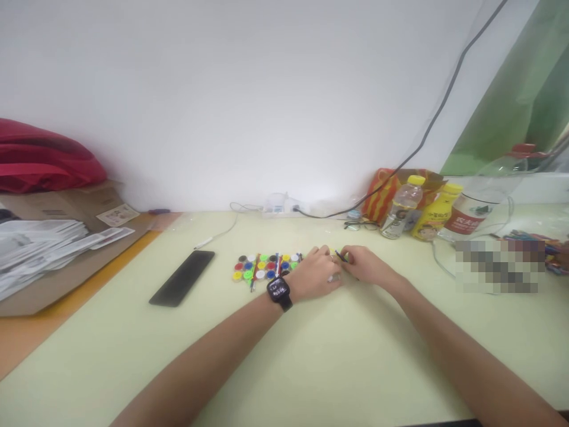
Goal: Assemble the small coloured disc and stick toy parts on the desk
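Small round discs in yellow, red, green, blue, white and black lie in rows on the table, with thin coloured sticks between some groups. My left hand, a black watch on its wrist, reaches over the right part of the rows. Its fingers are curled down and pressed together, and what they hold is hidden; something whitish shows beneath them. Close beside it, my right hand pinches a thin dark blue stick between thumb and finger. The discs under my left hand are covered.
A black phone lies left of the discs. Behind stand a power strip, glasses, a clear bottle, a yellow bottle and a large jug. Coloured sticks are heaped right. Papers lie on cardboard at left.
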Available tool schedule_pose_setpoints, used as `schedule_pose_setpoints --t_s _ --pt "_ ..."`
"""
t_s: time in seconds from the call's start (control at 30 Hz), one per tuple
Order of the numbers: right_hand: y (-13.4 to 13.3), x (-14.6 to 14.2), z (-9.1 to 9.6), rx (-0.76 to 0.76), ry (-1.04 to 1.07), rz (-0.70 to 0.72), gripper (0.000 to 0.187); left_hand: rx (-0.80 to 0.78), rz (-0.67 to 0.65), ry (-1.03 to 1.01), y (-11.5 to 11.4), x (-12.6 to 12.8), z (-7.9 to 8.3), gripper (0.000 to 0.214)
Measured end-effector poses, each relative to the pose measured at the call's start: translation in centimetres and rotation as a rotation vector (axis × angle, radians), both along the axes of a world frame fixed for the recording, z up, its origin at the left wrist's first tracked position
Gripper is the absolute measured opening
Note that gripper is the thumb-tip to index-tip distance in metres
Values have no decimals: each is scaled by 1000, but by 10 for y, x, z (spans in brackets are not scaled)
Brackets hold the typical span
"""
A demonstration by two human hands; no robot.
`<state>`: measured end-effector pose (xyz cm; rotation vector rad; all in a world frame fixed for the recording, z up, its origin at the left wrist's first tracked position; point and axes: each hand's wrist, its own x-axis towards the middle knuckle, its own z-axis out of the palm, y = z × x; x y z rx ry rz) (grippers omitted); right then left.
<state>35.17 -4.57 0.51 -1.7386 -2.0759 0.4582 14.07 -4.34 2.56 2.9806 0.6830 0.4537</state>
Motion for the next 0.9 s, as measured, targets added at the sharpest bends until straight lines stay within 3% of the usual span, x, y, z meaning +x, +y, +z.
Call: schedule_pose_setpoints --t_s 0.23,0.37,0.67,0.9 --pt "-3 -2 12 -18 115 26 12 -26 54 -86 14 -11 20 24" --pt "1 -1 10 -17 126 17 10 -32 70 -114 20 -18 30 27" --pt "2 1 5 -41 157 49 22 -2 -73 -20 -8 6 3 18" --pt "-1 -1 9 -74 208 80 25 82 -34 35 -11 4 3 17"
